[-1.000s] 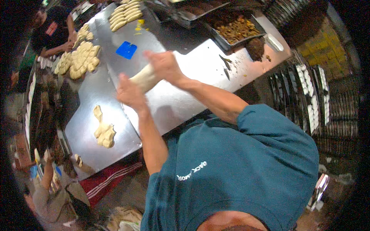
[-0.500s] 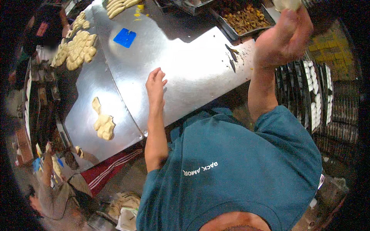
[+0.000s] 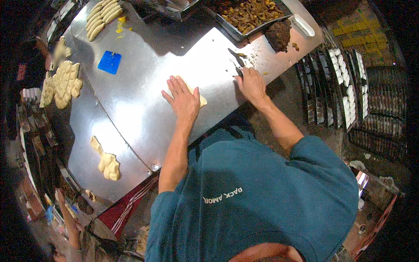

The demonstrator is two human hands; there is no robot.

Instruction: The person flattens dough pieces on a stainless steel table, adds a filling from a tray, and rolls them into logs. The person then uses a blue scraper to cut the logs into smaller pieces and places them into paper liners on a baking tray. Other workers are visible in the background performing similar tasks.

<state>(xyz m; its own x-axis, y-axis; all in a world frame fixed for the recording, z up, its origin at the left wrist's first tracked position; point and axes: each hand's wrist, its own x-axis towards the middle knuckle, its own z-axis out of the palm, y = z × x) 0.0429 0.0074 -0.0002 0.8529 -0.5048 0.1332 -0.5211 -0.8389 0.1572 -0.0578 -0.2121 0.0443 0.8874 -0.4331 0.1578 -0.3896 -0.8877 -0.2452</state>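
My left hand [image 3: 183, 99] lies palm down on the metal tabletop, fingers spread. Under it is a flattened piece of pale dough [image 3: 203, 101], mostly hidden, its edge showing past the thumb and fingertips. To the right, my right hand [image 3: 253, 87] is lowered to the table, thumb and fingers around the near end of a dark slim tool [image 3: 238, 71]; its exact kind is unclear. Dark crumbs lie around that tool. Beyond my right hand, a metal tray [image 3: 244, 36] holds a brown, chunky filling [image 3: 253, 15].
A blue square scraper [image 3: 109, 62] lies left of centre. Shaped dough rolls [image 3: 102, 18], a dough cluster [image 3: 61, 85] and a loose dough lump [image 3: 108, 166] rest farther left. Racked trays [image 3: 336, 87] stand to the right. Another person's arm [image 3: 70, 220] shows at lower left.
My right hand has come down from its raised position, where it held a pale piece of dough, to the dark tool. Dough now lies under my left hand, which has flattened onto the table.
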